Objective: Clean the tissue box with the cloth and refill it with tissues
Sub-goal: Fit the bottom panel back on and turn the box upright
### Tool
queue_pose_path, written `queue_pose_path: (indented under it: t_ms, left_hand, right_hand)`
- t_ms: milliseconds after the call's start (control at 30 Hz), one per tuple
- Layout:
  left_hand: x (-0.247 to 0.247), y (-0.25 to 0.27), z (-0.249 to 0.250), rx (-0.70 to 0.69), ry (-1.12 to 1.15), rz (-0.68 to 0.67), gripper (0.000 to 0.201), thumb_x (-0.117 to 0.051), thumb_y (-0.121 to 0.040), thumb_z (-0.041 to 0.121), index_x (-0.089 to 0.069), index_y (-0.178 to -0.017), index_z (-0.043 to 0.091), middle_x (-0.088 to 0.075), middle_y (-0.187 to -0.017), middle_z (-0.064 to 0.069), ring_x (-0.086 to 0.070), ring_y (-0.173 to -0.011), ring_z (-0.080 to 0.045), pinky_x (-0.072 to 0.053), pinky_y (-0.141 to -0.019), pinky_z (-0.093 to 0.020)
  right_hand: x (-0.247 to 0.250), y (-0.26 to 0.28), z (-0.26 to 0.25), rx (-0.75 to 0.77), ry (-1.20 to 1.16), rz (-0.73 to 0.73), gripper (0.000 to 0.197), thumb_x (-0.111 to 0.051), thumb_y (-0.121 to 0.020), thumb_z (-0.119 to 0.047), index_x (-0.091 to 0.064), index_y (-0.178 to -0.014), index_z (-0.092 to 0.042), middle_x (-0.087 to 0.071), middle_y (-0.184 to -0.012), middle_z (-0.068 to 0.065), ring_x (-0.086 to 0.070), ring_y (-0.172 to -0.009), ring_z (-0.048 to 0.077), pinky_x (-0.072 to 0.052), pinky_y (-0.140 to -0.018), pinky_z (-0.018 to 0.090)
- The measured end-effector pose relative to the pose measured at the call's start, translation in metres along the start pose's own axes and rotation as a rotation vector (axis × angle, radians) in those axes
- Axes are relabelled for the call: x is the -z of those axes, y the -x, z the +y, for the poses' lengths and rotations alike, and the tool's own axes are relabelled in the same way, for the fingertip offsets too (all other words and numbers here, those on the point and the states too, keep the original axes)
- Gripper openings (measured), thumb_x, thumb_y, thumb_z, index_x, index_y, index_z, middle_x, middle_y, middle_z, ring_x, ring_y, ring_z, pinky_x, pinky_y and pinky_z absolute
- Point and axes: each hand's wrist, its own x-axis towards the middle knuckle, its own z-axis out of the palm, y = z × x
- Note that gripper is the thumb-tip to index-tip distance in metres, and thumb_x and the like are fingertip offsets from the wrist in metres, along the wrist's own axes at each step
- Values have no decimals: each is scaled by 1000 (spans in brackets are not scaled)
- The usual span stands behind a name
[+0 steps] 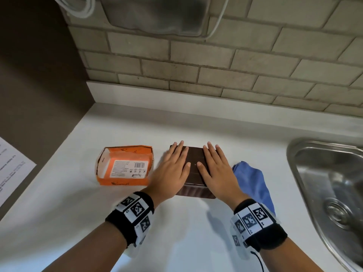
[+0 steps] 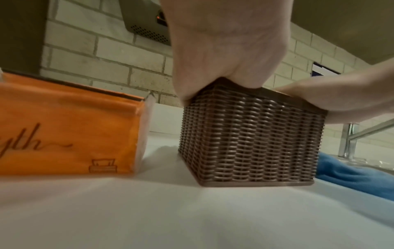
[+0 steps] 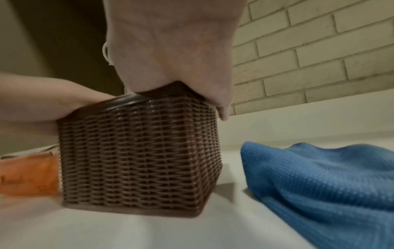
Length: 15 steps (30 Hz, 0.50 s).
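Observation:
A brown woven tissue box (image 1: 194,169) (image 2: 249,139) (image 3: 136,151) stands on the white counter, its dark lid on top. My left hand (image 1: 172,167) (image 2: 226,50) lies flat on the lid's left half, fingers straight. My right hand (image 1: 216,167) (image 3: 175,50) lies flat on the right half the same way. A blue cloth (image 1: 253,183) (image 2: 358,175) (image 3: 324,185) lies crumpled just right of the box. An orange tissue packet (image 1: 125,165) (image 2: 64,128) (image 3: 27,175), torn open on top, sits to the left of the box.
A steel sink (image 1: 330,191) takes up the right side of the counter (image 1: 176,232), with a tap base (image 2: 349,139) behind the cloth. A brick-tiled wall (image 1: 216,65) runs along the back. A dark panel with a paper sheet (image 1: 11,169) stands at the left.

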Motion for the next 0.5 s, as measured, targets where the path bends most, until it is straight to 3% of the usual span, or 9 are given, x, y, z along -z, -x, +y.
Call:
queue_pose_path:
  t_ms: [100,167,233,267,333,400,500]
  left_hand:
    - [1,1,1,146,166,11,70,-32,-99,48,0,-154,20,6,-164,-5,3,-151,-21,-13,-123,-44]
    - [-1,-3,-5,310,376,-8,88,-45,-90,58,8,-153,27,2,-164,-8,-3,-151,-27,-19,-121,-49]
    - [-1,-6,-12,481,555,-63,107,-50,-70,74,8,-150,35,-12,-163,-9,-18,-149,-27,-29,-117,-50]
    - [3,-7,-15,548,634,-98,111,-51,-62,78,1,-150,36,-24,-160,-7,-30,-144,-27,-35,-114,-48]
    - [9,-6,-18,596,785,-162,94,-58,-69,70,-27,-147,28,-50,-144,-4,-54,-126,-23,-46,-105,-44]
    - [15,-5,-18,614,886,-215,55,-63,-82,54,-51,-128,26,-67,-121,-1,-66,-106,-19,-56,-93,-44]
    - [22,-2,-15,640,919,-271,38,-62,-86,51,-58,-118,31,-72,-107,3,-69,-97,-18,-61,-76,-38]
  right_hand:
    - [5,0,-3,-186,-319,31,76,-47,-96,-40,-3,-153,-17,1,-162,0,-5,-148,16,-9,-116,22]
    - [14,-1,-1,-409,-563,6,80,-58,-91,-39,-11,-152,-15,-26,-155,8,-34,-139,22,-29,-112,27]
    - [18,0,9,-544,-757,-78,65,-64,-86,-41,-40,-140,-14,-61,-128,9,-61,-113,23,-49,-98,36]
    - [21,1,13,-571,-819,-142,56,-65,-84,-45,-51,-130,-17,-69,-116,6,-66,-104,22,-52,-95,39]
    - [27,3,19,-593,-863,-265,48,-66,-81,-50,-60,-118,-19,-73,-108,5,-69,-99,24,-54,-93,44]
    - [33,4,21,-601,-881,-325,43,-66,-84,-45,-63,-113,-14,-74,-104,8,-70,-96,26,-57,-84,39]
    - [38,3,16,-621,-909,-326,33,-66,-86,-38,-66,-101,-8,-76,-95,10,-71,-86,25,-59,-77,37]
